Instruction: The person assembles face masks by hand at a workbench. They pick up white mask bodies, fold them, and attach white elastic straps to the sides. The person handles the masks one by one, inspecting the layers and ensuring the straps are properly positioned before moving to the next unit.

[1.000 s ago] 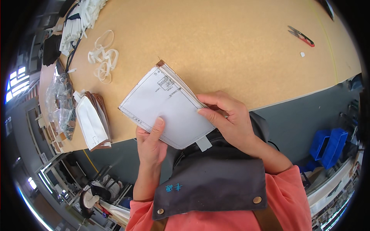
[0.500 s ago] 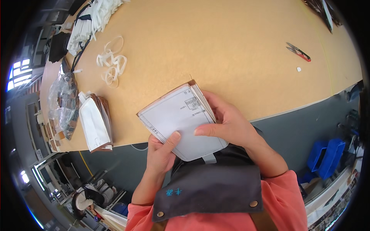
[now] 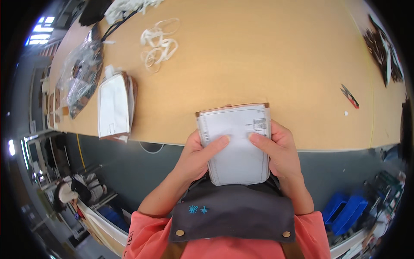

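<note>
Between my hands is a white panel bundle (image 3: 239, 151) with brown edges and printed marks, held upright near the table's front edge. Its layers show along the top, but I cannot tell how many there are. My left hand (image 3: 196, 155) grips its left side, thumb lying on the white face. On the opposite side my right hand (image 3: 282, 149) grips it the same way, fingers behind. To the left on the table stands a similar pile of white pieces with brown edges (image 3: 114, 105).
Loose white strips (image 3: 159, 45) lie curled on the tan table (image 3: 250, 60). Behind the pile rests a clear plastic bag (image 3: 82, 73). Red-handled thread snips (image 3: 350, 96) and a small white piece (image 3: 346, 113) lie at right, below a dark brown bundle (image 3: 384, 52). Blue crates (image 3: 345, 211) stand on the floor.
The panel bundle has turned from slanted to nearly straight. My left hand has shifted from its lower corner up to its left side. The whole view has swung, too.
</note>
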The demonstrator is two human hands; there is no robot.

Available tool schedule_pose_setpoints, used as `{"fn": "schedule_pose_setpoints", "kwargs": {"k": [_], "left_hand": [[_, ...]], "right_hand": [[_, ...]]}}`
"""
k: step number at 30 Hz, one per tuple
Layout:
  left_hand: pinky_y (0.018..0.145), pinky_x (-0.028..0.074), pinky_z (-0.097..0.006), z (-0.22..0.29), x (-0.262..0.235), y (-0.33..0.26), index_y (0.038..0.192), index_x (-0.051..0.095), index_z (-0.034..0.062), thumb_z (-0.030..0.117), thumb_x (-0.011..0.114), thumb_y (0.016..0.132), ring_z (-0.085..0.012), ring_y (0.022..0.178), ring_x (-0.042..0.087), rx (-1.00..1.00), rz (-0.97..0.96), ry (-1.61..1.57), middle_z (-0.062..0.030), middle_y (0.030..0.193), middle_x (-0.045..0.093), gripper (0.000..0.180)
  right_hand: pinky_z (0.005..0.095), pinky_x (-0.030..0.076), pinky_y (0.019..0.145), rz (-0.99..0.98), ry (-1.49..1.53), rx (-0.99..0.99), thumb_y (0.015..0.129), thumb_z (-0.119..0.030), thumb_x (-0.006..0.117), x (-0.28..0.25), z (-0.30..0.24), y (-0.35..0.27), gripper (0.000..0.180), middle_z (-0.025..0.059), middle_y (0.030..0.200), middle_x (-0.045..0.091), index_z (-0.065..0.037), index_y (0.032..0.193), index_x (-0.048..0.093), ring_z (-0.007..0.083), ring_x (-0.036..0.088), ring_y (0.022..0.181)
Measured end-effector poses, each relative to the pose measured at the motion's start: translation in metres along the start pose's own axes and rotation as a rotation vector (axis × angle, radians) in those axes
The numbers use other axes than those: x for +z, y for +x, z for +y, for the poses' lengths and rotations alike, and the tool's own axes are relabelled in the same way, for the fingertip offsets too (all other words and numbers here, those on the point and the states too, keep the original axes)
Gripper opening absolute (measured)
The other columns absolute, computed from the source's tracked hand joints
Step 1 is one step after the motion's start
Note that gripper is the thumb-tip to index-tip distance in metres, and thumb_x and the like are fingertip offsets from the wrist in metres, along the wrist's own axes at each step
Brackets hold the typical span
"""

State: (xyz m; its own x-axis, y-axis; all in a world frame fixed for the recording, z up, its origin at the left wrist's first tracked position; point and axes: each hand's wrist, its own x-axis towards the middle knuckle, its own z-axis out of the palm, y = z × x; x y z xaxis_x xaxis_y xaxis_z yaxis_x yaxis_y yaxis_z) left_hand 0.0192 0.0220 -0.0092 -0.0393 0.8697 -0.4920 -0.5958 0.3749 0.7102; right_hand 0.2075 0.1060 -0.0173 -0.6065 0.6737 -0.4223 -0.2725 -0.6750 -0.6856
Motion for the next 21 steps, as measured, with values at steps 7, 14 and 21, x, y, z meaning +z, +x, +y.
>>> {"fn": "schedule_pose_setpoints", "kwargs": {"k": [7, 14, 21], "left_hand": [[0.100, 0.049, -0.033, -0.014, 0.004, 0.004, 0.144, 0.047, 0.0003, 0.010, 0.059, 0.101, -0.0153, 0.118, 0.058, 0.167, -0.014, -0.008, -0.0092, 0.135, 0.058, 0.046], [0.098, 0.050, -0.034, -0.007, 0.003, 0.000, 0.137, 0.053, -0.0005, 0.006, 0.061, 0.098, -0.0173, 0.114, 0.062, 0.119, 0.039, -0.059, -0.0111, 0.126, 0.065, 0.040], [0.094, 0.052, -0.033, -0.013, 0.006, 0.002, 0.129, 0.059, -0.0023, 0.001, 0.065, 0.095, -0.0174, 0.107, 0.066, 0.178, 0.130, 0.011, -0.0122, 0.120, 0.068, 0.035]], "right_hand": [[0.0299, 0.052, 0.092, 0.046, -0.015, -0.079, 0.093, -0.001, 0.066, 0.005, 0.006, -0.003, 0.040, 0.0117, 0.120, 0.068, 0.005, 0.132, 0.056, 0.0152, 0.065, 0.106], [0.0293, 0.052, 0.093, 0.066, 0.009, -0.113, 0.094, 0.000, 0.065, 0.004, 0.015, -0.004, 0.045, 0.0101, 0.122, 0.068, 0.004, 0.137, 0.054, 0.0136, 0.065, 0.107], [0.0283, 0.053, 0.092, 0.075, 0.023, -0.130, 0.094, 0.002, 0.064, 0.002, 0.017, -0.006, 0.044, 0.0095, 0.119, 0.069, 0.004, 0.137, 0.054, 0.0128, 0.066, 0.105]]}}
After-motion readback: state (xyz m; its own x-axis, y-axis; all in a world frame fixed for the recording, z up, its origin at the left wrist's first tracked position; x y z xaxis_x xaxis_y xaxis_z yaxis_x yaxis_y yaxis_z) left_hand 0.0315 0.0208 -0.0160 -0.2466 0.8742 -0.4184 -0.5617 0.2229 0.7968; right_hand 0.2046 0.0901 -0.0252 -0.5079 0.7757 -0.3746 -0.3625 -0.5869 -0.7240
